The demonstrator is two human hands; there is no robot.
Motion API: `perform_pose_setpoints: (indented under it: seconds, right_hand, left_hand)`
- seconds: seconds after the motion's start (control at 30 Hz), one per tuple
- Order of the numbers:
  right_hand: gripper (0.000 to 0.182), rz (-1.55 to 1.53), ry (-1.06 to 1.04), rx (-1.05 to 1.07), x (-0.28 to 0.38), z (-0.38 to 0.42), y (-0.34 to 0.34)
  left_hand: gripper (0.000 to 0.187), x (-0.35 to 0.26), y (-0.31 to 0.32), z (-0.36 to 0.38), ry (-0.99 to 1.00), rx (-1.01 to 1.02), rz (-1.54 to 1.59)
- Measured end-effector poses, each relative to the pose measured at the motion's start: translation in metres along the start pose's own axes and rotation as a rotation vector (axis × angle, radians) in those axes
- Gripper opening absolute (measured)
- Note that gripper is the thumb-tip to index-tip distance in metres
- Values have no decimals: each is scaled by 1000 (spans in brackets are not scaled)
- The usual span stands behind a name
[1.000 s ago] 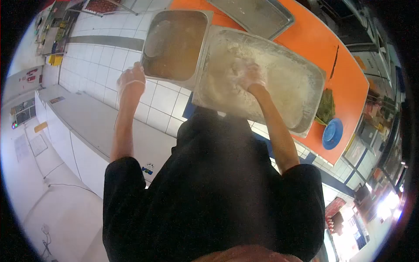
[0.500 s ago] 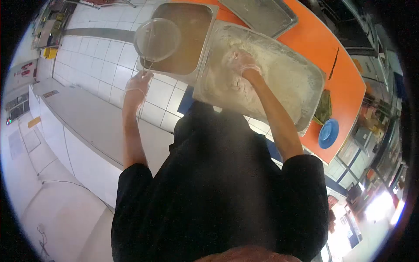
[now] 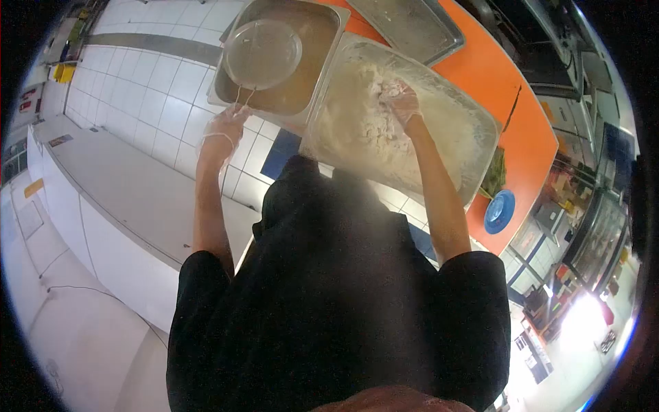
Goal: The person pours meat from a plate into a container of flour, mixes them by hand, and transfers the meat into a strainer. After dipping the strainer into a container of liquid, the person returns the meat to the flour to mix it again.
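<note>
My left hand, in a clear plastic glove, is closed on the wire handle of a round strainer. The strainer overlaps a metal pan of brownish, cloudy liquid. My right hand, also gloved, is down in a large tray of pale flour. Its fingers are curled among white, flour-coated lumps; I cannot tell what they grip.
Both containers are at the edge of an orange table. A shallow metal tray lies behind the flour tray. On the right are a blue bowl and a dark green item. A long white counter extends on the left.
The strainer and my left hand have shifted right, further over the liquid. My right hand has moved right through the flour, leaving loose lumps to its left. The view has turned slightly.
</note>
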State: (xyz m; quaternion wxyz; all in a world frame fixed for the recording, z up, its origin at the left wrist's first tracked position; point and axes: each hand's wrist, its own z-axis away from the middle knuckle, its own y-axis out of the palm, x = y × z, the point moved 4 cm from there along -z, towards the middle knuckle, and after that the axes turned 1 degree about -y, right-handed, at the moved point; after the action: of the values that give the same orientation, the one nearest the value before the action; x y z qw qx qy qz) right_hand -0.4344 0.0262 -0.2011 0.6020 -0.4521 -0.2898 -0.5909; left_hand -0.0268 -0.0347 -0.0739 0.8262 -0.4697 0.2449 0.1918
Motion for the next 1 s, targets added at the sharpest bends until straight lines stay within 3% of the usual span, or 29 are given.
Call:
perform_pose_setpoints:
  seconds: [0.03,0.17,0.27,0.33,0.37,0.47,0.53,0.57,0.63,0.67,0.73,0.8,0.87,0.93,0.97,1.0]
  right_hand:
    - [42,-211,69,11,-2,6,1]
    - [45,-170,-18,-47,-20,3,-5]
    - [49,-304,52,-86,-26,3,-5]
    - [48,-406,-27,-37,-30,0,-8]
    - [48,-402,-26,-36,-35,-1,-9]
    - [49,-363,-22,19,-24,3,-4]
    - [48,-262,43,-71,-16,5,-3]
    - [48,-257,40,-64,-8,4,-1]
    - [46,72,146,-157,8,7,-1]
    - [46,78,137,-151,22,7,1]
    - [43,-297,95,-17,61,14,24]
    - [34,4,-92,126,127,18,60]
    - [40,714,-820,122,118,-27,93]
    - [46,710,-607,250,133,-55,134]
    - [46,708,-602,244,137,-63,146]
    - [47,736,-589,184,138,-69,155]
  left_hand:
    - [36,1,2,1,78,3,-71]
    - [26,21,16,-8,73,3,-83]
    - [26,16,17,-4,192,-15,-201]
    - [26,17,22,-4,393,-83,-485]
    - [26,21,23,-5,391,-83,-481]
    - [26,19,22,-9,334,-7,-528]
    - [30,5,9,0,-186,80,74]
    - [30,11,9,-1,-189,74,79]
    - [33,19,21,-6,12,113,-87]
    - [33,32,28,-11,10,103,-81]
    - [33,44,41,-15,357,12,-417]
    - [32,41,42,-11,390,7,-435]
    - [32,28,42,-7,431,-1,-453]
    - [28,17,34,-1,335,10,-181]
    - [28,10,28,-2,340,16,-184]
    - [34,10,25,-4,201,85,-77]
